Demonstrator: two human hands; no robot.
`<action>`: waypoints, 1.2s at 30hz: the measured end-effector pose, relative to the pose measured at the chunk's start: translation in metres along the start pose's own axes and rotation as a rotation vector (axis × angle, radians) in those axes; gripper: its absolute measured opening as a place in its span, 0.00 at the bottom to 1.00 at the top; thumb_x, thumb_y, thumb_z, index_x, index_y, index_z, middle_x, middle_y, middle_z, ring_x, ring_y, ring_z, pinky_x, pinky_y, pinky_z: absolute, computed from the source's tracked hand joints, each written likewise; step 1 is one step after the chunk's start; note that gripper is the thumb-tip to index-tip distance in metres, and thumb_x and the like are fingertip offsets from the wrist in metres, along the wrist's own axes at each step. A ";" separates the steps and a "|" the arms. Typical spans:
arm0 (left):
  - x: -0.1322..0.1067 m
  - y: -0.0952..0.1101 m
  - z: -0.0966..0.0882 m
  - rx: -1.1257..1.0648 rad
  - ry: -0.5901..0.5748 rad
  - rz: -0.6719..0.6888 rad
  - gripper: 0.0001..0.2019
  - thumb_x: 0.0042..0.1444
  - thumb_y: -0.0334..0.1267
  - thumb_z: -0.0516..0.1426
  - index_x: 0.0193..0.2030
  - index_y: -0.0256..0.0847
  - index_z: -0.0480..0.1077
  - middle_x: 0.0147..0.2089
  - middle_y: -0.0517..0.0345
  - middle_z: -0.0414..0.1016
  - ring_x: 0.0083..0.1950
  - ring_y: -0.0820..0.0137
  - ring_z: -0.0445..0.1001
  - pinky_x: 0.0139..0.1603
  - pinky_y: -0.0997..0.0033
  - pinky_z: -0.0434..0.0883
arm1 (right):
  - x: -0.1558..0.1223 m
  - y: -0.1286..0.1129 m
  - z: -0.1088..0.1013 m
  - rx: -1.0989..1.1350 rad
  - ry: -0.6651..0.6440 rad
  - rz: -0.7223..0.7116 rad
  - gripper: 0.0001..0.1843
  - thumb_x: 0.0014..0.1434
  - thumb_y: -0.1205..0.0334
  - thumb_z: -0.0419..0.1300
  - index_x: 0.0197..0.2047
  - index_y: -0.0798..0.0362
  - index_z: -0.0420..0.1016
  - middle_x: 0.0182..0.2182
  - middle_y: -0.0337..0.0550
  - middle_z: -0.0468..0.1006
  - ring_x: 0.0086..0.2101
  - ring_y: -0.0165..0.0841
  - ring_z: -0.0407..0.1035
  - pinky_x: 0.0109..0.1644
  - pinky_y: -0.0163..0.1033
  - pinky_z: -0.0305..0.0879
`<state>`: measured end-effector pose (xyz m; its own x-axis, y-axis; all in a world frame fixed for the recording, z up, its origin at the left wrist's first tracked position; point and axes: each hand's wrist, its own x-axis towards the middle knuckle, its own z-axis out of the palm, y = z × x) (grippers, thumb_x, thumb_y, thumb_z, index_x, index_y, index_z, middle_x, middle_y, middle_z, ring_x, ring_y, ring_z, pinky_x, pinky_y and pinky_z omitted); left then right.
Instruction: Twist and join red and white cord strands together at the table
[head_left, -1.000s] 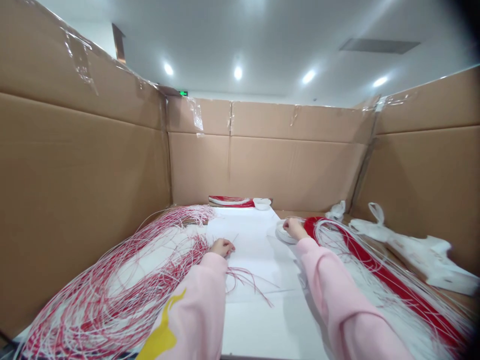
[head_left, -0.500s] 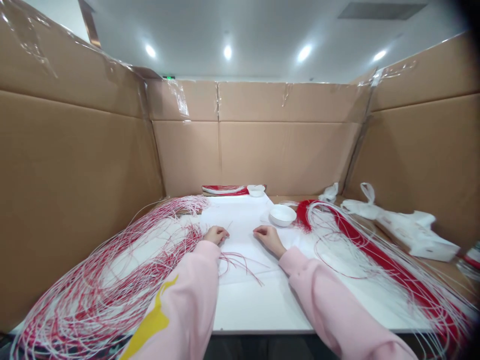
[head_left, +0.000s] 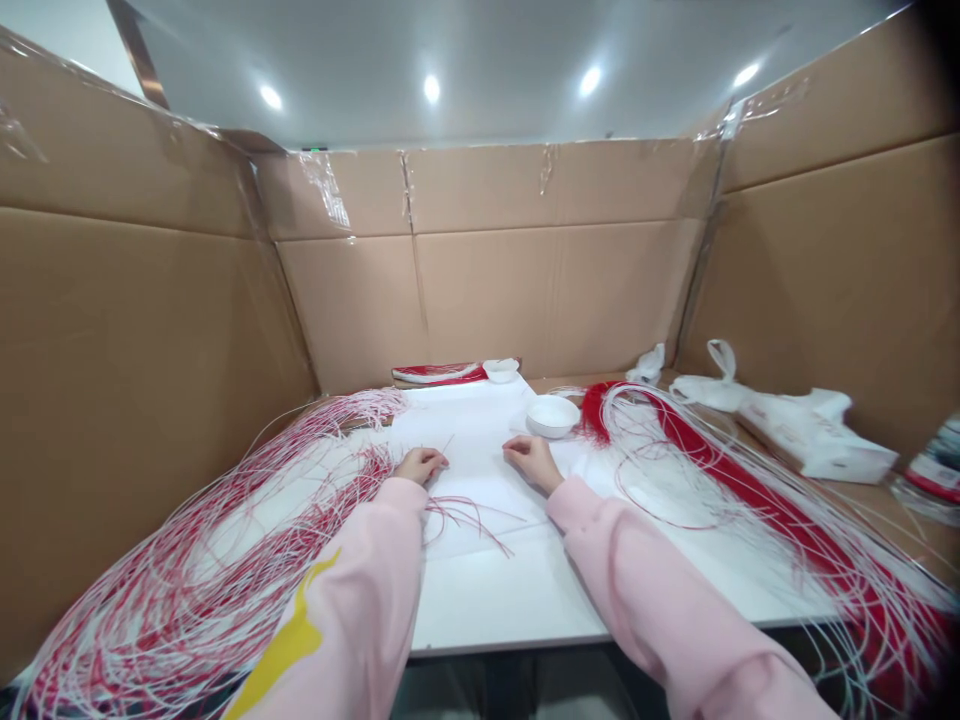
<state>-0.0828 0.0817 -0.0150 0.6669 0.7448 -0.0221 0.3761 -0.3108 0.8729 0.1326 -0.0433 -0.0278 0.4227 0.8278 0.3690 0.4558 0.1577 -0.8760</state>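
Two hands, left hand (head_left: 422,464) and right hand (head_left: 533,460), are at the frame's centre, fingers pinched narrow; I cannot tell whether they hold thread. Red-white threads (head_left: 292,545) lie lower left, a bowl (head_left: 553,424) right of centre, probably for easy reach.

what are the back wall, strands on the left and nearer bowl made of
Back wall: likely cardboard, matte brown with fold lines. Strands: perhaps cord or thread, judging by thin, loose curves; finish too fine to tell. Nearer bowl: plastic or ceramic, smooth white; can't tell which.
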 end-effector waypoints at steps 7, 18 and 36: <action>-0.002 0.003 -0.001 -0.010 -0.010 0.006 0.20 0.44 0.48 0.53 0.32 0.30 0.70 0.15 0.67 0.55 0.16 0.81 0.50 0.20 0.77 0.47 | -0.001 -0.002 0.001 0.005 -0.019 0.008 0.08 0.43 0.65 0.57 0.27 0.60 0.74 0.25 0.47 0.77 0.25 0.32 0.69 0.32 0.35 0.65; -0.002 0.001 -0.002 -0.004 -0.029 0.014 0.19 0.46 0.47 0.52 0.34 0.30 0.71 0.14 0.66 0.55 0.16 0.81 0.50 0.19 0.78 0.48 | -0.001 -0.010 -0.009 -0.022 -0.032 0.008 0.09 0.45 0.64 0.57 0.28 0.61 0.74 0.26 0.48 0.77 0.27 0.32 0.69 0.32 0.36 0.65; 0.001 -0.005 -0.002 -0.002 -0.041 0.040 0.19 0.46 0.46 0.52 0.34 0.30 0.71 0.15 0.67 0.55 0.17 0.81 0.50 0.20 0.78 0.48 | -0.009 -0.018 -0.026 -0.190 -0.172 -0.052 0.05 0.42 0.69 0.58 0.25 0.59 0.75 0.24 0.45 0.77 0.26 0.32 0.68 0.33 0.35 0.64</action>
<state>-0.0855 0.0853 -0.0184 0.7071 0.7071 -0.0070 0.3472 -0.3386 0.8745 0.1411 -0.0672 -0.0071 0.2623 0.9033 0.3395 0.6197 0.1121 -0.7768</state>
